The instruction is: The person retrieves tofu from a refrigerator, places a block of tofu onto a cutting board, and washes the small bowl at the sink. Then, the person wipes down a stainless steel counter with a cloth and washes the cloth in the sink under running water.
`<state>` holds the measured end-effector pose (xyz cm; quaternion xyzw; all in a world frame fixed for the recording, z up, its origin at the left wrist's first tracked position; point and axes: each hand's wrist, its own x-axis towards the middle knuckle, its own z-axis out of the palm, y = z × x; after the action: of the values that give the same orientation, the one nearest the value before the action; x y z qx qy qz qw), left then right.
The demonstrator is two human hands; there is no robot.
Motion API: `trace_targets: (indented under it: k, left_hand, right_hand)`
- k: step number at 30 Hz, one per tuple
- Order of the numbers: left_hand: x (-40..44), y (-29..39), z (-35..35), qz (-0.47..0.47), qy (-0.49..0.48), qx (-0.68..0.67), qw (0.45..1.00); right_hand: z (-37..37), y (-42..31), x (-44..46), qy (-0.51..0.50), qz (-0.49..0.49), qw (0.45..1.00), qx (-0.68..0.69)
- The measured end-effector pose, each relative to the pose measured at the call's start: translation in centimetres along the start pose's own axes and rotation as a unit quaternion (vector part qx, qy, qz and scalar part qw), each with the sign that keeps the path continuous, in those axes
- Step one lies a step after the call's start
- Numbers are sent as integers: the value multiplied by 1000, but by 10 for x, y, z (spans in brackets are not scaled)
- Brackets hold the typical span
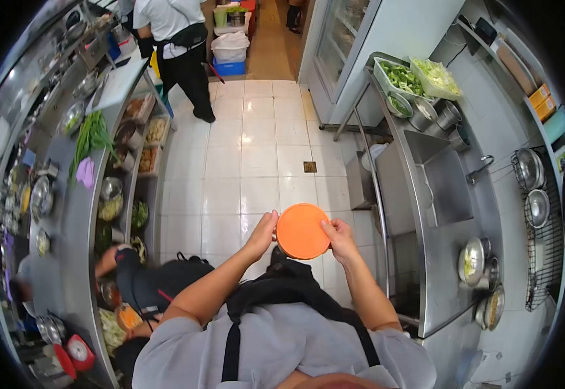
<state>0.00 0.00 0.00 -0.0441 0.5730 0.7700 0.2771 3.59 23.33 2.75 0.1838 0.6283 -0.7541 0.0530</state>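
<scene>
The bare left hand (pixel 261 237) and bare right hand (pixel 341 240) share a grip pinching the round orange plastic-looking lid (pixel 302 231), seemingly a holding step, the next move calling for level support

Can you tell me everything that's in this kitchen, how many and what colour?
Round orange lid: one, orange, between the hands
Spring onions: one bunch, green, left counter
Cloth or glove: one, purple, beside them
Kitchen scale: one, red and white, lower left
Chopped greens: two big heaps, green and pale green, far right counter
Sink: one, silver, right
Glass-door fridge: one, whitish, ahead right
Metal bowls: many, silver, both sides
Crate: one, blue, far ahead
Floor tiles: many, white, middle
Other people: at least two, white or dark clothes, left
Small shelf things: too blurry to count
Left hand: one, bare, lid's left edge
Right hand: one, bare, lid's right edge
</scene>
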Motion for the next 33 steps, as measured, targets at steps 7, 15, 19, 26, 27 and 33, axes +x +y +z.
trace_targets:
  k: [7, 15, 19, 26, 27, 33]
  left_hand:
    - [126, 91, -34, -31, 132, 182, 974]
    - [263, 174, -108, 12, 129, 140, 982]
    - [345, 228, -129, 31, 94, 129, 987]
    - [491, 310, -148, 24, 11, 159, 987]
    - [511, 320, -152, 23, 6, 167, 986]
    - [613, 379, -172, 5, 21, 153, 988]
  right_hand:
    - [40, -45, 178, -79, 8, 992, -95]
    - [101, -88, 360, -147, 47, 983, -103]
    - [120, -126, 434, -112, 50, 987, -100]
    - [128, -178, 550, -23, 55, 998, -33]
    - [131, -185, 568, -18, 53, 998, -25]
    - [147, -220, 696, -47, 34, 998, -31]
